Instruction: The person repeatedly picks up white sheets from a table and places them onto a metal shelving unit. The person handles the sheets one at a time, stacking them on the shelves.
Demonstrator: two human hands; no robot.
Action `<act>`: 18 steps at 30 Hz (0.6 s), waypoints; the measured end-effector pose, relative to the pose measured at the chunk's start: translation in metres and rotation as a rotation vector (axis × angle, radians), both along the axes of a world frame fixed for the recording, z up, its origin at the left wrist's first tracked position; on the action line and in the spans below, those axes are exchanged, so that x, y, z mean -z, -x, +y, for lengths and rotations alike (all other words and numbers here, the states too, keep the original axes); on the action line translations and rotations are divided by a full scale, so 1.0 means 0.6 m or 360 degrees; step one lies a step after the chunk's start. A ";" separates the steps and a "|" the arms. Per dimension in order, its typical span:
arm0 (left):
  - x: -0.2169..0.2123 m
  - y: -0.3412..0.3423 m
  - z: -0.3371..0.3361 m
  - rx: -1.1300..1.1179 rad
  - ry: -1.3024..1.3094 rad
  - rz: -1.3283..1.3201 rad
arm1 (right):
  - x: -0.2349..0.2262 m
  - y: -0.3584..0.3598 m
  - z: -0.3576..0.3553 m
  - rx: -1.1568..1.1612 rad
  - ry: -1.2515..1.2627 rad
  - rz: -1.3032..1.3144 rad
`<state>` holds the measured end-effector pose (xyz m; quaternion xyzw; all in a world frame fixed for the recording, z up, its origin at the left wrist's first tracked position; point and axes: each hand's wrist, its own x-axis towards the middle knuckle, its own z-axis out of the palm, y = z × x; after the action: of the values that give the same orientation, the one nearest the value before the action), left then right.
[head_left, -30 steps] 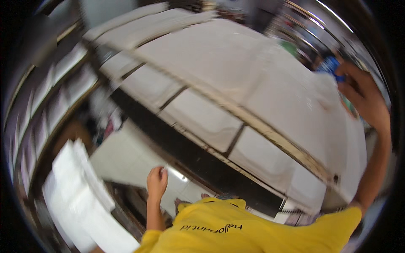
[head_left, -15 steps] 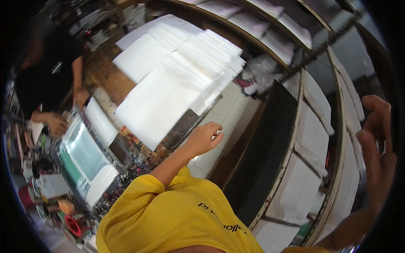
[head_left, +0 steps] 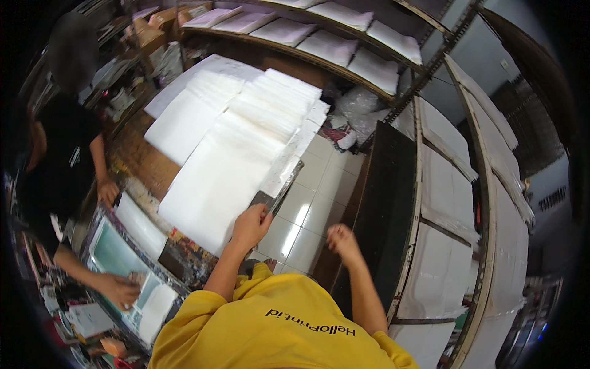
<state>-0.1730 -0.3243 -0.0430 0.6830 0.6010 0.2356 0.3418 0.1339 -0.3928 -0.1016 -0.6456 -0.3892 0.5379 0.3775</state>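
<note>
Overlapping white sheets (head_left: 215, 175) lie in fanned rows on the stained worktable (head_left: 136, 154). By their near right corner, at the table's edge, is my left hand (head_left: 251, 226). Its fingers are curled together, and I cannot see whether anything is between them. My right hand (head_left: 344, 244) hangs in the air over the floor, beside a long black panel (head_left: 393, 203). Its fingers are folded in and nothing shows in them.
At the left, a co-worker in black has one hand (head_left: 120, 290) on a green-and-white printing screen (head_left: 114, 246). Racks with white sheets (head_left: 439, 264) rise on the right, and shelves (head_left: 326, 46) run along the back. Plastic bags (head_left: 359, 104) lie under them.
My right hand has come from beside the right-hand racks toward the middle. My left hand has drawn back to the table's edge. The co-worker's hand has moved down over the screen. The view has shifted.
</note>
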 end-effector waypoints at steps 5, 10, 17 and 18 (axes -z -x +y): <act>0.055 -0.030 0.011 0.0226 -0.0306 -0.0037 | 0.232 -0.014 -0.292 0.0555 0.0824 0.0004; 0.091 -0.043 0.025 0.0368 -0.0708 0.0000 | 0.249 -0.027 -0.477 0.1095 0.1188 -0.0029; 0.194 -0.037 0.062 0.0232 -0.0824 0.0043 | 0.380 -0.040 -0.507 0.0712 0.1300 -0.0384; 0.192 -0.048 0.064 0.0292 -0.0904 0.0124 | 0.353 -0.022 -0.488 0.0750 0.1256 -0.0525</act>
<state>-0.1444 -0.2858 -0.1580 0.8113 0.4595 0.3359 0.1336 0.1471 -0.6856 -0.3136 -0.8866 -0.0535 0.4348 0.1486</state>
